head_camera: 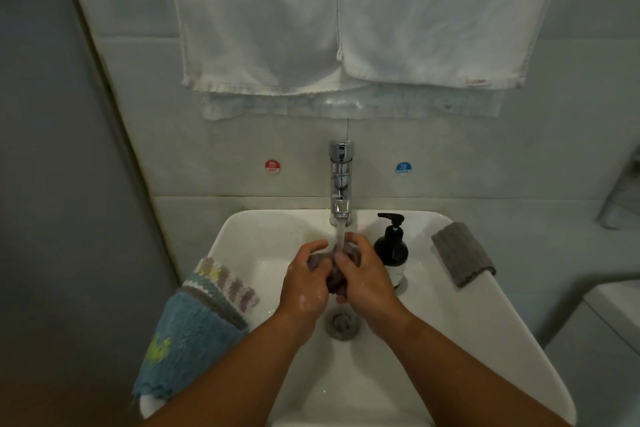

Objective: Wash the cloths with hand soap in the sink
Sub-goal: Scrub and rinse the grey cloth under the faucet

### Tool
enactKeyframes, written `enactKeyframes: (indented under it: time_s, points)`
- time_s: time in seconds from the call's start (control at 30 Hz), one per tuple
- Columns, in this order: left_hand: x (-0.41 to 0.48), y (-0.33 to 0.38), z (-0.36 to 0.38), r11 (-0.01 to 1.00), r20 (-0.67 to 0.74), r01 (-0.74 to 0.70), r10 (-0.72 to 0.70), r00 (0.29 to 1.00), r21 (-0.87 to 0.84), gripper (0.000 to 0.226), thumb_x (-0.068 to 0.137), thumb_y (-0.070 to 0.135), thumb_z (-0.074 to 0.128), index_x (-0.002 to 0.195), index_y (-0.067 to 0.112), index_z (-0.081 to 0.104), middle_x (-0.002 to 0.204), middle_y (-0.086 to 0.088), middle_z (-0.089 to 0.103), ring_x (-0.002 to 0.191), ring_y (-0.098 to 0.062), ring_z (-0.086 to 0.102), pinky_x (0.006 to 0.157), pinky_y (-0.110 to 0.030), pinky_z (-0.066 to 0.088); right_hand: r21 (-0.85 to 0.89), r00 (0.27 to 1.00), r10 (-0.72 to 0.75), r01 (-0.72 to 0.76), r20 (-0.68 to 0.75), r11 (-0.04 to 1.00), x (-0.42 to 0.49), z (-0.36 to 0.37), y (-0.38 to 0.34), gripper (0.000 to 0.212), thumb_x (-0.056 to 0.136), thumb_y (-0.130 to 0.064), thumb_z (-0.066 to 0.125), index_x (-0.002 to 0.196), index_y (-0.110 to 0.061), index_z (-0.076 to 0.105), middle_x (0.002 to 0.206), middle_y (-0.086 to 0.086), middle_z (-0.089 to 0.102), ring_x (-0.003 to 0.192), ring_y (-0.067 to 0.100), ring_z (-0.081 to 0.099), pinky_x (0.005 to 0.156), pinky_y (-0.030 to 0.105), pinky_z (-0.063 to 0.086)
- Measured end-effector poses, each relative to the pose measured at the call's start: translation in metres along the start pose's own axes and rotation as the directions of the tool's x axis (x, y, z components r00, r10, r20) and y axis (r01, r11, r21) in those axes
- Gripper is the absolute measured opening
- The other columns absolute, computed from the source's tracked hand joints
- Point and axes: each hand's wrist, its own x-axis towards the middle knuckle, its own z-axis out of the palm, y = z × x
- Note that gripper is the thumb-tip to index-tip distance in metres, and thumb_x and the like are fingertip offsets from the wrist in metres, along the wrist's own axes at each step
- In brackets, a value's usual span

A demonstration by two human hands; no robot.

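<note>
**Operator:** What surface am I working over?

**Observer:** You are leaning over a white sink set against a pale tiled wall, in a dim washroom. Water is running from the one chrome faucet just above your fingers.

**Operator:** What are my hands doing?

**Observer:** Your left hand and right hand are both curling round one dark cloth, bunching it between them under the water. The drain is lying just below your fingers.

**Operator:** And the count?

**Observer:** One black soap bottle is standing just beside your right fingers. Well to the right of them, one grey cloth is draping over the rim. Left of your left fingers, two cloths are hanging over the edge: a striped cloth and a blue cloth. That is making four cloths in all. High above your fingers two white towels are hanging, and two stickers — a red sticker and a blue sticker — are flanking the faucet.
</note>
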Motion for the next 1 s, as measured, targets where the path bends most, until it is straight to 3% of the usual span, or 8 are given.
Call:
enactKeyframes:
  time_s: [0.2, 0.33, 0.4, 0.5, 0.6, 0.73, 0.87, 1.0]
  points:
    - [-0.005, 0.000, -0.001, 0.981, 0.151, 0.125, -0.103, 0.983, -0.145, 0.035, 0.105, 0.015, 0.048, 0.135, 0.033, 0.048, 0.126, -0.006, 0.063, 0.107, -0.025, 0.067, 0.084, -0.040, 0.063, 0.050, 0.992, -0.123, 0.125, -0.036, 0.991, -0.001, -0.003, 0.000, 0.019, 0.105, -0.027, 0.051, 0.119, -0.032, 0.061, 0.108, -0.005, 0.070, 0.103, 0.011, 0.069, 0.087, 0.030, 0.060]
    - [-0.005, -0.003, -0.001, 0.982, 0.250, 0.149, -0.116, 0.961, -0.118, 0.035, 0.101, 0.015, 0.057, 0.131, 0.031, 0.053, 0.118, -0.004, 0.069, 0.101, -0.026, 0.071, 0.084, -0.043, 0.063, -0.007, 0.984, -0.129, 0.129, -0.121, 0.992, 0.002, -0.007, 0.000, 0.019, 0.106, -0.024, 0.048, 0.114, -0.034, 0.061, 0.107, -0.010, 0.066, 0.103, 0.008, 0.065, 0.083, 0.023, 0.059]
    - [-0.005, -0.006, 0.000, 0.995, 0.220, 0.078, -0.062, 0.974, -0.068, 0.032, 0.100, 0.019, 0.059, 0.128, 0.034, 0.056, 0.116, -0.002, 0.070, 0.101, -0.025, 0.070, 0.077, -0.034, 0.063, -0.044, 0.977, -0.132, 0.126, -0.165, 0.991, 0.003, -0.008, 0.000, 0.017, 0.106, -0.024, 0.047, 0.110, -0.035, 0.060, 0.103, -0.012, 0.064, 0.097, 0.006, 0.065, 0.076, 0.019, 0.058]
    - [0.000, -0.011, 0.002, 0.992, 0.093, -0.093, 0.084, 0.992, 0.090, 0.025, 0.105, 0.023, 0.051, 0.127, 0.035, 0.055, 0.118, 0.000, 0.066, 0.101, -0.020, 0.068, 0.068, -0.021, 0.056, -0.124, 0.971, -0.144, 0.122, -0.189, 0.985, 0.007, -0.007, 0.006, 0.014, 0.106, -0.028, 0.048, 0.112, -0.033, 0.060, 0.102, -0.009, 0.066, 0.097, 0.010, 0.067, 0.084, 0.032, 0.061]
    - [0.003, -0.012, 0.004, 0.965, -0.004, -0.156, 0.161, 0.987, 0.212, 0.017, 0.107, 0.032, 0.045, 0.121, 0.031, 0.055, 0.109, 0.002, 0.067, 0.095, -0.013, 0.067, 0.074, -0.017, 0.055, -0.124, 0.988, -0.142, 0.133, -0.067, 0.983, 0.005, -0.002, 0.010, 0.016, 0.105, -0.027, 0.050, 0.118, -0.030, 0.059, 0.105, -0.005, 0.069, 0.099, 0.010, 0.069, 0.087, 0.033, 0.060]
    - [0.005, -0.011, 0.004, 0.926, -0.043, -0.160, 0.185, 0.982, 0.341, 0.028, 0.108, 0.040, 0.038, 0.119, 0.022, 0.055, 0.102, 0.001, 0.067, 0.087, -0.008, 0.063, 0.058, -0.006, 0.045, -0.098, 0.989, -0.148, 0.150, 0.024, 0.984, 0.001, 0.005, 0.009, 0.021, 0.106, -0.028, 0.047, 0.124, -0.028, 0.056, 0.110, -0.007, 0.068, 0.103, 0.005, 0.067, 0.090, 0.024, 0.057]
    - [0.008, -0.012, 0.008, 0.891, -0.077, -0.116, 0.165, 0.983, 0.439, 0.046, 0.108, 0.045, 0.031, 0.108, 0.015, 0.065, 0.099, -0.002, 0.068, 0.092, -0.019, 0.064, 0.077, -0.023, 0.051, -0.257, 0.975, -0.201, 0.173, -0.089, 0.951, 0.005, 0.007, 0.008, 0.018, 0.105, -0.033, 0.047, 0.114, -0.024, 0.060, 0.096, -0.010, 0.068, 0.091, 0.004, 0.067, 0.086, 0.027, 0.058]
    - [0.009, -0.008, 0.010, 0.869, -0.111, -0.070, 0.142, 0.984, 0.490, 0.062, 0.107, 0.053, 0.024, 0.099, 0.018, 0.075, 0.097, -0.006, 0.073, 0.091, -0.023, 0.066, 0.090, -0.040, 0.053, -0.385, 0.959, -0.235, 0.159, -0.158, 0.909, 0.006, 0.008, 0.005, 0.036, 0.103, -0.046, 0.045, 0.092, -0.022, 0.068, 0.076, -0.011, 0.068, 0.073, 0.001, 0.066, 0.067, 0.016, 0.050]
